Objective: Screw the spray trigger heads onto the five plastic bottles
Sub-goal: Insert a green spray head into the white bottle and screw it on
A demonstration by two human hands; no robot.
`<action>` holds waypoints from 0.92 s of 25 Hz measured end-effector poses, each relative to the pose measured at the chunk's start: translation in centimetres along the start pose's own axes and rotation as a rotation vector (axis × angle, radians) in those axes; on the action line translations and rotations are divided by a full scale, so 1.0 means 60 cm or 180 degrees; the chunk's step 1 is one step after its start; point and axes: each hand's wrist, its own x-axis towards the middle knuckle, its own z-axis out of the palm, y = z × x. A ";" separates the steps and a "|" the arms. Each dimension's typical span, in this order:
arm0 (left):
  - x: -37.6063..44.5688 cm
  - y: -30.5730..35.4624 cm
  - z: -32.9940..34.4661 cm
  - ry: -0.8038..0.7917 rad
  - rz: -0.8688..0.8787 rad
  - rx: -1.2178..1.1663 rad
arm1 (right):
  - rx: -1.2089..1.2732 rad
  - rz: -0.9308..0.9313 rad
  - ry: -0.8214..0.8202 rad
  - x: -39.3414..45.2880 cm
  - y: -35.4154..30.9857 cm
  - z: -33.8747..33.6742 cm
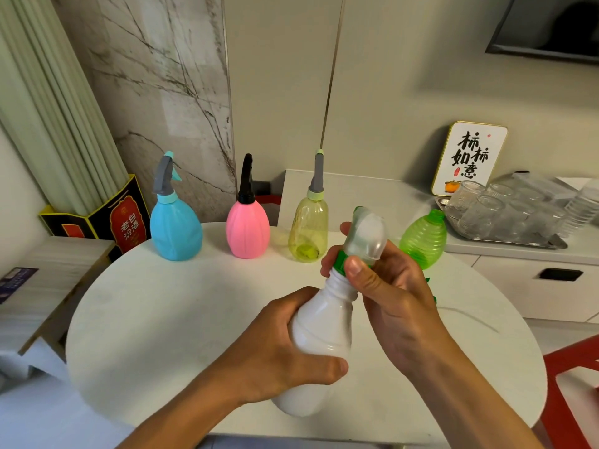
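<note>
Left hand (285, 348) wraps the white bottle (319, 345), tilted over the round table (162, 319). Right hand (382, 286) pinches the green collar (338, 262) of a frosted trigger head (368, 234) at its neck. Behind stand blue (175, 228), pink (248, 230) and yellow (308, 231) sprayers and an uncapped green bottle (423, 238).

Your left hand (285, 348) round white bottle (319, 332) at lower centre, right hand (385, 296) pinching green-collared trigger head (364, 236).

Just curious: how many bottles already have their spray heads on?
3 standing finished: blue bottle, pink bottle, yellow bottle. The white bottle is in hand, the green bottle headless.
</note>
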 end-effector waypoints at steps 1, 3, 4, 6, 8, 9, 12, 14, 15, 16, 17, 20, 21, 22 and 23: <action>0.000 0.000 0.005 0.0160 0.0022 0.0114 | 0.0042 0.0016 -0.0041 0.001 0.000 -0.001; 0.000 -0.005 0.015 0.0605 0.0026 0.0478 | 0.0297 0.0110 -0.0124 0.002 0.003 -0.002; -0.002 -0.007 0.020 0.0839 -0.0006 0.0747 | 0.0449 0.0192 -0.0071 0.002 0.008 -0.001; -0.004 -0.016 0.028 0.1235 0.0008 0.1919 | 0.0665 0.0532 0.0251 0.001 0.023 0.004; -0.007 -0.026 0.036 0.1405 0.0208 0.2939 | 0.0809 0.0895 0.0527 -0.001 0.034 0.008; -0.008 -0.025 0.039 0.1361 0.0283 0.2969 | 0.0839 0.0940 0.0533 -0.001 0.035 0.005; -0.008 -0.009 0.025 0.0820 0.0047 0.1586 | 0.1054 0.0736 0.0234 0.002 0.025 -0.009; -0.003 -0.007 0.010 0.0490 -0.0275 0.0887 | 0.1187 0.0641 -0.0006 0.002 0.018 -0.014; -0.001 -0.008 0.006 0.0353 -0.0341 0.0789 | 0.1107 0.0638 -0.0147 0.003 0.017 -0.014; -0.001 -0.008 0.007 0.0268 -0.0330 0.0791 | 0.0945 0.0685 -0.0254 0.003 0.018 -0.011; -0.003 -0.007 0.010 0.0242 -0.0312 0.0802 | 0.0774 0.0755 -0.0298 0.002 0.019 -0.008; -0.009 -0.008 0.014 0.0180 -0.0340 0.0767 | 0.0582 0.0885 -0.0232 0.000 0.023 -0.004; -0.010 -0.007 0.012 0.0114 -0.0314 0.0730 | 0.0608 0.0862 -0.0323 0.000 0.022 -0.004; -0.010 -0.007 0.008 0.0031 -0.0270 0.0693 | 0.0703 0.0854 -0.0460 -0.001 0.021 -0.004; -0.011 -0.005 0.005 -0.0053 -0.0230 0.0658 | 0.0835 0.0884 -0.0589 -0.002 0.019 -0.003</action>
